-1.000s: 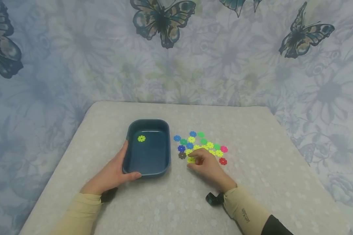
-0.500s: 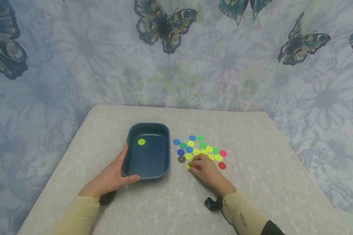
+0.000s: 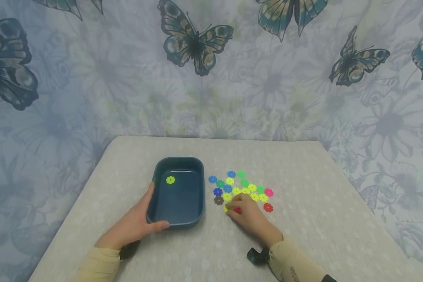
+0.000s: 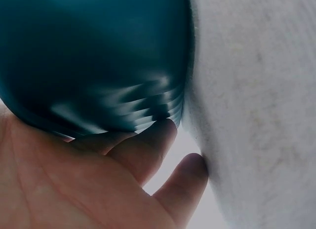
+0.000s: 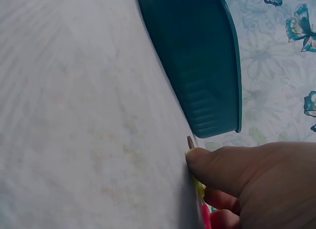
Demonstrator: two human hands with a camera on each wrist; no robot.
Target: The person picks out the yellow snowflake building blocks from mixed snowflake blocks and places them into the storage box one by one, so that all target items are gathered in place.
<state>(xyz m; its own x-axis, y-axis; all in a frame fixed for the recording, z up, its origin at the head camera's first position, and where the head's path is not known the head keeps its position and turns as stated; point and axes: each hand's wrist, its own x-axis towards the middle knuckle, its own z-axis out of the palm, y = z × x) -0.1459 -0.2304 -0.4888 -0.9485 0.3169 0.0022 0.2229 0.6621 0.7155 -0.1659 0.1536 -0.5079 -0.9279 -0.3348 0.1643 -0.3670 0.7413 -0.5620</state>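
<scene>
My left hand [image 3: 132, 224] holds a dark blue-green rectangular tray [image 3: 178, 203] by its near left corner. The thumb lies over the near rim, and the fingers touch the side wall, as the left wrist view shows. One yellow flower-shaped disc [image 3: 170, 179] lies in the tray. To its right, my right hand [image 3: 251, 220] pinches another yellow disc [image 3: 226, 208] between thumb and index finger, low at the tabletop; the fingers cover most of it. Under that hand a red disc [image 3: 237, 210] partly shows. In the right wrist view the thumb [image 5: 217, 165] presses on a disc edge.
Several flower-shaped discs in blue, green, yellow, pink and red spread over the table beyond my right hand. A brown disc [image 3: 218, 200] lies nearest the tray's right side. A patterned cloth [image 3: 204, 250] covers the table, and a butterfly-print wall [image 3: 215, 102] rises behind.
My right thumb and index finger have closed on the yellow disc; a second ago they stood apart over it. The left hand stays at the tray. The whole head view has shifted slightly.
</scene>
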